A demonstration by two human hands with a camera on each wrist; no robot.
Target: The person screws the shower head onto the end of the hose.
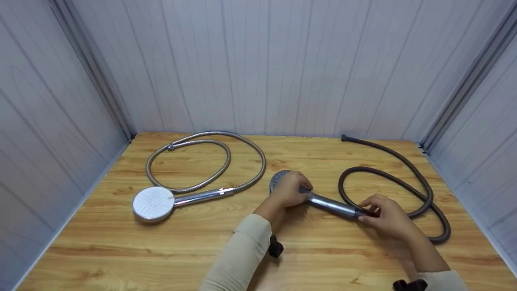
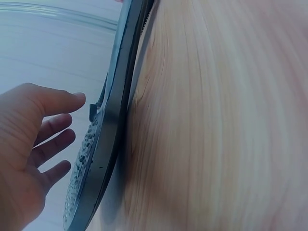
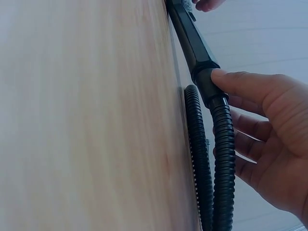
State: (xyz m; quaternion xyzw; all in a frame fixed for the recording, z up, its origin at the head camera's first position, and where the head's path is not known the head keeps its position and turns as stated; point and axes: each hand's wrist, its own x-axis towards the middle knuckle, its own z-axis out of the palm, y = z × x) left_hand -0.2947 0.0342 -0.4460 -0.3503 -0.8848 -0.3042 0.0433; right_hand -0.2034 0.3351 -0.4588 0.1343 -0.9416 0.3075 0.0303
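A dark grey hand shower (image 1: pixel 333 206) lies on the wooden table, its nozzle face up. My left hand (image 1: pixel 290 189) is over its head end. In the left wrist view, the thumb and loosely bent fingers (image 2: pixel 53 147) stand just off the nozzle face (image 2: pixel 79 168), thumb tip close to a small lever (image 2: pixel 93 112). At the handle's other end, my right hand (image 1: pixel 387 218) pinches the hose connector (image 3: pixel 208 86), thumb on its near side and fingers partly hidden behind. From there the dark ribbed hose (image 3: pixel 224 159) runs on in loops.
To the left lies a chrome hand shower (image 1: pixel 153 204) with its silver hose (image 1: pixel 264 161) coiled behind it. The free end (image 1: pixel 344 138) of the dark hose lies by the back edge. Pale panel walls (image 1: pixel 266 68) enclose the table (image 1: pixel 161 254) at back and sides.
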